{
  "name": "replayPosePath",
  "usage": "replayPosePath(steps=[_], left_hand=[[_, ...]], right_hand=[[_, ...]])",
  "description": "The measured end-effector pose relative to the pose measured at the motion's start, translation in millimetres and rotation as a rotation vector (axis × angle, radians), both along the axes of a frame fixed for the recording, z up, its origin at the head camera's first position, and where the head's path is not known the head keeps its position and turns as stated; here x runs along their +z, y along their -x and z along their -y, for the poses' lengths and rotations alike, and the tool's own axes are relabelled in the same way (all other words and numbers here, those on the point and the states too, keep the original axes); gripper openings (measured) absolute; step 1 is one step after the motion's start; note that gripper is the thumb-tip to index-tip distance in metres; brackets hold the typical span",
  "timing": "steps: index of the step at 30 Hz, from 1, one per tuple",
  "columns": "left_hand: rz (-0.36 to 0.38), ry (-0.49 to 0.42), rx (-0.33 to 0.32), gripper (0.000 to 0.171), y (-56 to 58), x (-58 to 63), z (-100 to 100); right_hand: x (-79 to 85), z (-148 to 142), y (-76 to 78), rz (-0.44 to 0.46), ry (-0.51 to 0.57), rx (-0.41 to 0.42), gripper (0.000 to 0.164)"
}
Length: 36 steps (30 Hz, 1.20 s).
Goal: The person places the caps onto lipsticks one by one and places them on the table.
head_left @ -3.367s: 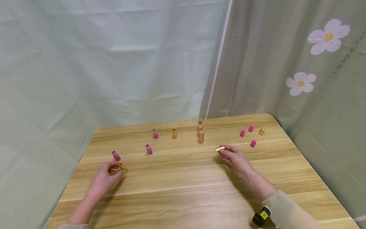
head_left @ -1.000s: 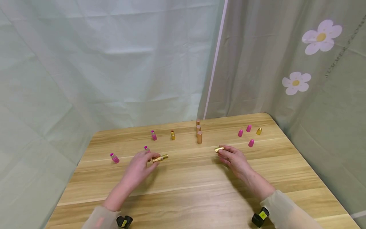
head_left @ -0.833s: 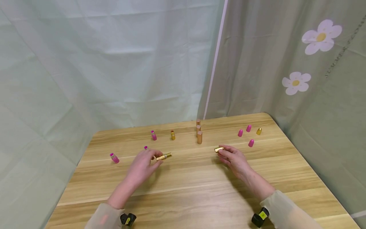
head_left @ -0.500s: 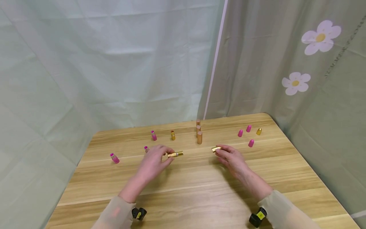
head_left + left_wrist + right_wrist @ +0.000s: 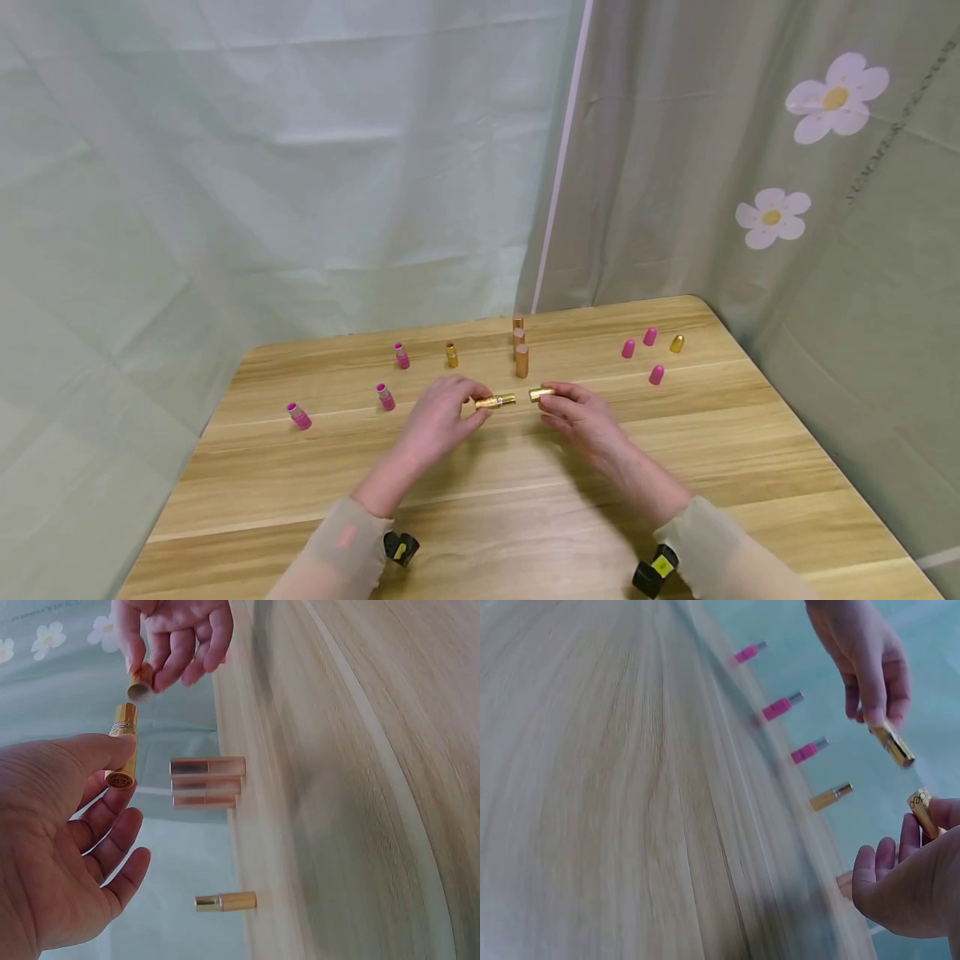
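Note:
My left hand (image 5: pixel 441 422) pinches a gold lipstick tube (image 5: pixel 497 401) between thumb and fingers, its bare inner end pointing right. In my right hand (image 5: pixel 588 423) is a gold lipstick cap (image 5: pixel 539 394), gripped near its closed end with the opening facing left. Tube and cap are close, roughly in line above the table, with a small gap between them. That gap also shows between the tube (image 5: pixel 123 750) and the cap (image 5: pixel 140 688) in the left wrist view. The right wrist view has the tube (image 5: pixel 894 745) above the cap (image 5: pixel 922 807).
Uncapped pink lipstick tubes (image 5: pixel 386 397) stand at the left, near another uncapped gold tube (image 5: pixel 452 356). Copper-coloured lipsticks (image 5: pixel 522 362) form a row at the back middle. Pink caps (image 5: pixel 657 375) and one gold cap (image 5: pixel 677 343) stand at the right. A curtain (image 5: pixel 375 183) hangs behind the table.
My left hand has picked the gold tube off the left side, turned it sideways and carried it right. Lately the right hand has shifted slightly left with the cap, narrowing the gap.

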<state>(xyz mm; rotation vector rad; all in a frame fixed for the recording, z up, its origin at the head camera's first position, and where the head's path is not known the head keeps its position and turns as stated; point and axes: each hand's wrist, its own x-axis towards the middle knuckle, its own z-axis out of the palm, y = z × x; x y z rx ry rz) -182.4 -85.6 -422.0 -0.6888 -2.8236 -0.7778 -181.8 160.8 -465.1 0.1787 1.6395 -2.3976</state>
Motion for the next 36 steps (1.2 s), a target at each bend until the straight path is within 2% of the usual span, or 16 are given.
replayPosePath(steps=[7,20,36], left_hand=[[0.007,-0.01,-0.002,0.017,-0.3,-1.8,-7],[0.033,-0.001,0.002,0.017,-0.5,-2.0,-11],[0.034,-0.004,-0.004,0.015,-0.3,-5.6,-15]], right_hand=[[-1.5,10,-1.0,-0.002,0.016,0.006,0.03],[-2.2,19,-2.6,-0.028,0.011,0.049,0.044],[-4.6,19,-3.9,-0.026,-0.003,0.046,0.042]])
